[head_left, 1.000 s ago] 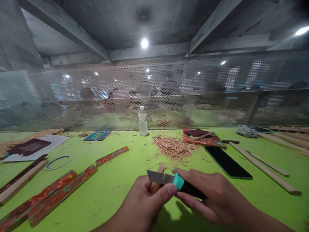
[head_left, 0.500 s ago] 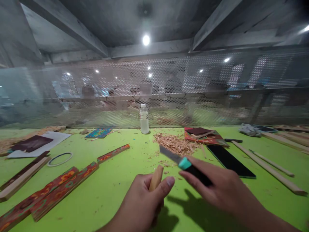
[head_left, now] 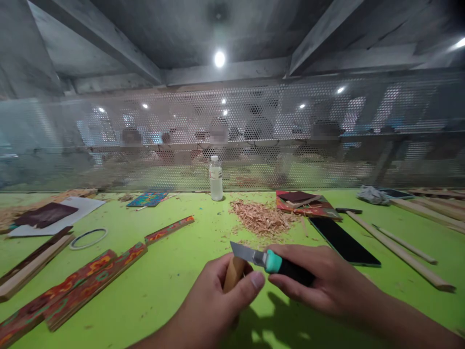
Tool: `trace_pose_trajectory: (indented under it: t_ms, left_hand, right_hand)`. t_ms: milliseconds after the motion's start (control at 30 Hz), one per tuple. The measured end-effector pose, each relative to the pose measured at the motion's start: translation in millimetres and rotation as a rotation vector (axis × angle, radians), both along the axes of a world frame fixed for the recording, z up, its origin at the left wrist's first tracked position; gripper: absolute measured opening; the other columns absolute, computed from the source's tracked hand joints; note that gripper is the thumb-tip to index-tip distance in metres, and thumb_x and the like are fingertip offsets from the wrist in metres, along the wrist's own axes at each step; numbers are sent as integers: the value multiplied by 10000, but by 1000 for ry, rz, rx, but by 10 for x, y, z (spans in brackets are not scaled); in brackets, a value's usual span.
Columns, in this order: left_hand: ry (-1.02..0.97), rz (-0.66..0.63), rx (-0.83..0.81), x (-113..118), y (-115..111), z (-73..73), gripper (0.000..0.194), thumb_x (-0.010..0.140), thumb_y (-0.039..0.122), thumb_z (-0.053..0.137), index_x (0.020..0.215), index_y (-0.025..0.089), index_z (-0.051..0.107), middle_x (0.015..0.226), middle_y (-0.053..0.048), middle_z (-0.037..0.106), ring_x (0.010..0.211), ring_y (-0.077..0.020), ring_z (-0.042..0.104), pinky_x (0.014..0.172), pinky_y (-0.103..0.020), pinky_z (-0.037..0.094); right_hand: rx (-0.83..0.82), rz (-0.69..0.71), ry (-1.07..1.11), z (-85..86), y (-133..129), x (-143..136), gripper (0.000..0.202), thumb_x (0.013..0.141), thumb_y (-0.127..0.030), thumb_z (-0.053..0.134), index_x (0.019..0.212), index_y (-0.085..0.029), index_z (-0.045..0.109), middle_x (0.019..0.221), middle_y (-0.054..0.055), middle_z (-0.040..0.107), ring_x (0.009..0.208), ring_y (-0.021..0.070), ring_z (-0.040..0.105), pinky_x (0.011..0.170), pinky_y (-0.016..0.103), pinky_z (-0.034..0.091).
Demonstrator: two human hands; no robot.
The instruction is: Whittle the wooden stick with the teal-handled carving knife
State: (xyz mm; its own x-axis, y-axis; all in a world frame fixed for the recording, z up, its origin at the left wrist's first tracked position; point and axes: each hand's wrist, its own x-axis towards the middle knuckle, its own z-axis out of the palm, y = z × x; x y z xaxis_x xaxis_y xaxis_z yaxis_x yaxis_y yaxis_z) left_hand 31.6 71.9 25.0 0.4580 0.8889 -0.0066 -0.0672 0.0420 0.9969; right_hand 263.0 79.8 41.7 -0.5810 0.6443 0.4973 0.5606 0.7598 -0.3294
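Note:
My left hand (head_left: 221,295) is wrapped round a short piece of wood (head_left: 233,274), its end sticking up between thumb and fingers. In my right hand (head_left: 321,278) is a knife (head_left: 290,269) with a black and turquoise handle. Its blade points left and lies at the upper end of the wood; whether it touches cannot be told. Beyond both hands, a heap of wood shavings (head_left: 263,216) lies on the green table (head_left: 138,300).
A bottle (head_left: 216,182) stands before a perforated screen (head_left: 174,165). Patterned strips (head_left: 98,286), a white ring (head_left: 88,239) and a wood stick (head_left: 36,264) lie left. A black phone (head_left: 343,241), long sticks (head_left: 403,252) and a red board (head_left: 308,206) lie right.
The knife has moved down and left, bringing its blade from above the table to the top of the wood. My left hand has barely moved.

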Motion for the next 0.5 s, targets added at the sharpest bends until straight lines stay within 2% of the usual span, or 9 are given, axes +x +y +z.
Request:
trace_pose_trajectory:
  t_ms: [233, 400, 500]
  left_hand:
    - [5, -19, 79, -22, 7, -30, 397, 836, 520, 803, 882, 144, 689, 823, 9, 554, 803, -159, 450, 768, -281, 373]
    - [65, 1, 95, -24, 25, -16, 419, 831, 545, 790, 754, 158, 650, 677, 56, 419, 681, -131, 338, 632, -261, 286]
    - [92, 16, 67, -32, 44, 12, 508, 824, 618, 761, 661, 192, 537, 605, 90, 314, 612, -115, 252, 576, -265, 217]
  right_hand:
    - [24, 27, -63, 46, -109, -53, 177, 1019, -358, 593, 1029, -196, 665, 758, -11, 723, 611, 133, 656, 547, 232, 457]
    - [283, -70, -51, -35, -155, -89, 282, 1083, -392, 478, 1167, -187, 653, 849, 32, 791, 663, 175, 748, 571, 266, 530]
    - [355, -147, -61, -117, -170, -97, 332, 1094, -408, 447, 1250, -182, 634, 883, 59, 804, 678, 197, 768, 584, 287, 559]
